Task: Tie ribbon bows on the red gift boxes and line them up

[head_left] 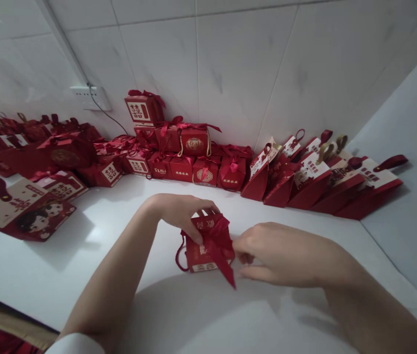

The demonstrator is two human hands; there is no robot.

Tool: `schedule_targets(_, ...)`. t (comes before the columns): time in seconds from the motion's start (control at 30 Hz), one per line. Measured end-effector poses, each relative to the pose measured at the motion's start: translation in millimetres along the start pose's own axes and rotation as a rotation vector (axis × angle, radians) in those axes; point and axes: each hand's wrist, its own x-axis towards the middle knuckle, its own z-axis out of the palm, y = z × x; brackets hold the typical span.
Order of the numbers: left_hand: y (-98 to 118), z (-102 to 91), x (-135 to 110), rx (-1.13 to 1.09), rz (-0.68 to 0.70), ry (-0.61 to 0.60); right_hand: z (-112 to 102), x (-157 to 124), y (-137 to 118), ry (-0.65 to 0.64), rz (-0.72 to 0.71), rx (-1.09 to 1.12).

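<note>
A small red gift box (193, 253) with pale lettering lies on the white tabletop in front of me. A twisted dark red cord handle (177, 253) loops out at its left, and a wide red ribbon (221, 260) crosses its top, with one pointed end hanging over the near edge. My left hand (184, 214) is closed around the far left of the box, its thumb on top and fingers behind. At the box's right end, my right hand (263, 253) has bent fingers against the side and its thumb held apart; its fingertips are partly hidden.
Along the tiled wall stand stacked red boxes with ribbons (188, 167). Upright, wedge-shaped red boxes with loops (311, 174) line the right. More boxes (64, 152) crowd the left, with a larger cartoon-printed box (42, 216) nearer me. A power strip (90, 97) hangs on the wall.
</note>
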Motion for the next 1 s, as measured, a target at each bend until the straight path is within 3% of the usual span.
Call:
schedule_targets(0.13, 0.2, -7.9, -25.5, -0.054, 0.205, 0.063, -15.5, -11.0, 8.0, 0.056, 0.089, -0.009)
schedule_targets(0.27, 3.9, -13.3, -42.3, 0.018, 0.124, 0.176, -22.4, -10.7, 17.0, 0.165, 0.098, 0.043)
schedule_targets(0.37, 5.2, -13.0, -40.9, 0.050, 0.045, 0.176, -21.7, 2.7, 24.8, 0.212, 0.041, 0.166)
schedule_targets(0.57, 2.6, -8.9, -26.6, 0.112, -0.076, 0.121, -17.8, 27.3, 30.7, 0.100, -0.026, 0.418)
schedule_targets(0.8, -6.8, -8.5, -21.0, 0.026, -0.051, -0.025, -14.8, 28.7, 31.8, 0.009, -0.072, 0.360)
schedule_targets(1.0, -7.1, -9.4, -22.3, -0.028, -0.020, 0.046, -12.8, 29.7, 35.4, -0.032, -0.093, 0.329)
